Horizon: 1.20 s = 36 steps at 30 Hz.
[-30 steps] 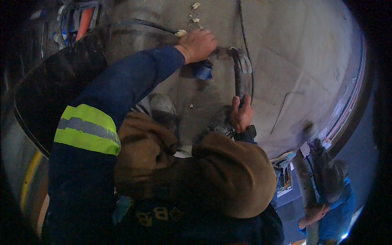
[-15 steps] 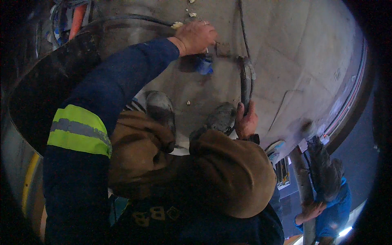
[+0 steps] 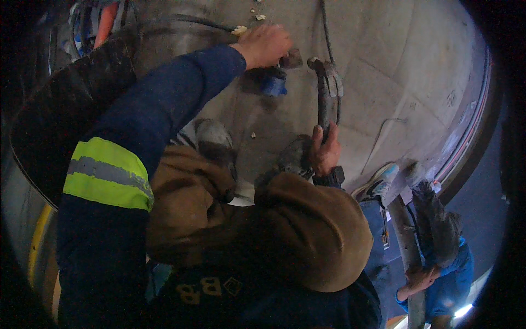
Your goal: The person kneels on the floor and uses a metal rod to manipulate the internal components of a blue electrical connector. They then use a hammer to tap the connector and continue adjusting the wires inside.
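Observation:
My left hand reaches to the far middle of the floor, its fingers curled down. A small brownish block shows at its fingertips; what the palm holds is hidden. Just below that hand sits a blue and dark object, too blurred to name. My right hand is closed around the near end of a long dark bar-shaped tool. That tool points away from me, with a rounded far end and a greyish piece along its right side.
Dark cables run across the floor. Pale crumbs lie beyond my left hand. A dark curved sheet stands at left, near an orange object. At right, another person's hand touches a long pipe; a shoe shows nearby.
The dark tool's far end has swung slightly left and my right hand has shifted a little away from me. The brownish block shows more clearly. A shoe at right has come further into view.

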### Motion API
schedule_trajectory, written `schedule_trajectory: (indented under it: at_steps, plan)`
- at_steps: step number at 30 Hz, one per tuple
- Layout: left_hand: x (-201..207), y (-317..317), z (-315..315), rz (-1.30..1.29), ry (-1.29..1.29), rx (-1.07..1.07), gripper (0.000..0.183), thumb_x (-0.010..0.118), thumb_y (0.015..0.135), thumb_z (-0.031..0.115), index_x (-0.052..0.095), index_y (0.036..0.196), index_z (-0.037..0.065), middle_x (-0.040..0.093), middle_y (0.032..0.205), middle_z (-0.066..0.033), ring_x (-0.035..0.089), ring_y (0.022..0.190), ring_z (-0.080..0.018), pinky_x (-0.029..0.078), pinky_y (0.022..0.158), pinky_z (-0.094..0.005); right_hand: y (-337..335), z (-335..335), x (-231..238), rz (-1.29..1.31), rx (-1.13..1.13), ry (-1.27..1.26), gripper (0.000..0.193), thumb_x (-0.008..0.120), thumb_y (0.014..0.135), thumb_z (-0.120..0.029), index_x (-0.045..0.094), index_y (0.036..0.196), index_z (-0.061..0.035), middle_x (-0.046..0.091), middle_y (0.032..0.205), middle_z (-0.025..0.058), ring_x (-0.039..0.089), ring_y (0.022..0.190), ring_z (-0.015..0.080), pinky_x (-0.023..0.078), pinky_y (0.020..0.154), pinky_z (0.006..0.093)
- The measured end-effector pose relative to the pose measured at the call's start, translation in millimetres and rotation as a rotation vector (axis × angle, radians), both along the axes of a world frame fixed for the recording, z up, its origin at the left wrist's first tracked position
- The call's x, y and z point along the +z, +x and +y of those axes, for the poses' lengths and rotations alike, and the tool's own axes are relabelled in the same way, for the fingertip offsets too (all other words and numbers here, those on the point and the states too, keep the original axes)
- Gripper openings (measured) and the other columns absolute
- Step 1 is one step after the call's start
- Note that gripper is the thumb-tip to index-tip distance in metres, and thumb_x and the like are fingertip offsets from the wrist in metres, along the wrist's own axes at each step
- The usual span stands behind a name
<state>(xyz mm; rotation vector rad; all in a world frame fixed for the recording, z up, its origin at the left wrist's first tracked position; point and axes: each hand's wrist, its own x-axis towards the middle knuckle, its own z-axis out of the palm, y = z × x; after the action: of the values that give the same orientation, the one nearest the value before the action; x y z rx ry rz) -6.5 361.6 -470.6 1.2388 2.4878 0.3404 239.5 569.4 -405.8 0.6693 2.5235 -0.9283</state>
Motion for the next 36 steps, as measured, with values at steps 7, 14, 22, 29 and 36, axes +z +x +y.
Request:
schedule_trajectory:
  at_steps: [7, 14, 22, 29, 36]
  plan:
    - [2, -8, 2, -0.077, -0.081, 0.06, 0.021, 0.063, 0.079, 0.011, 0.067, 0.099, 0.01, 0.063, 0.102, -0.0112, 0.061, 0.102, -0.0324, 0.051, 0.09, -0.0439, -24, -9, 3, -0.065, 0.04, -0.027, 0.055, 0.057, 0.095, -0.043, 0.048, 0.132, -0.0028, 0.065, 0.106, 0.0289, 0.064, 0.096, 0.0463, 0.051, 0.081, 0.0499]
    - [-17, -12, 2, -0.049, -0.028, 0.032, 0.013, 0.061, 0.079, 0.011, 0.069, 0.089, 0.009, 0.066, 0.093, -0.0126, 0.063, 0.098, -0.0335, 0.051, 0.087, -0.0443, -21, -11, -4, 0.215, 0.057, -0.006, 0.045, 0.057, 0.097, -0.033, 0.049, 0.129, -0.003, 0.067, 0.092, 0.0265, 0.066, 0.082, 0.0444, 0.052, 0.069, 0.0481]
    - [-18, -10, 2, -0.023, -0.081, 0.061, 0.012, 0.061, 0.079, 0.012, 0.069, 0.088, 0.01, 0.067, 0.095, -0.0129, 0.064, 0.096, -0.0333, 0.052, 0.086, -0.0449, -28, -13, -3, 0.106, 0.065, -0.02, 0.044, 0.058, 0.096, -0.032, 0.052, 0.129, -0.0032, 0.068, 0.091, 0.0251, 0.067, 0.081, 0.0432, 0.052, 0.068, 0.0473]
    - [-9, -13, -1, -0.027, -0.066, 0.075, 0.012, 0.062, 0.079, 0.012, 0.068, 0.088, 0.008, 0.067, 0.093, -0.0139, 0.066, 0.09, -0.0357, 0.056, 0.08, -0.0451, -31, -15, -13, 0.186, 0.132, 0.015, 0.04, 0.058, 0.095, -0.031, 0.054, 0.125, -0.0044, 0.068, 0.089, 0.0246, 0.067, 0.078, 0.0431, 0.052, 0.066, 0.0469]
    - [-2, -12, -7, -0.022, 0.107, 0.083, 0.014, 0.063, 0.077, 0.011, 0.07, 0.088, 0.007, 0.066, 0.092, -0.0167, 0.066, 0.09, -0.0367, 0.055, 0.079, -0.0461, -29, -18, -4, 0.029, 0.035, -0.026, 0.038, 0.059, 0.095, -0.03, 0.055, 0.123, -0.0047, 0.069, 0.09, 0.0223, 0.068, 0.079, 0.0402, 0.053, 0.067, 0.0444]
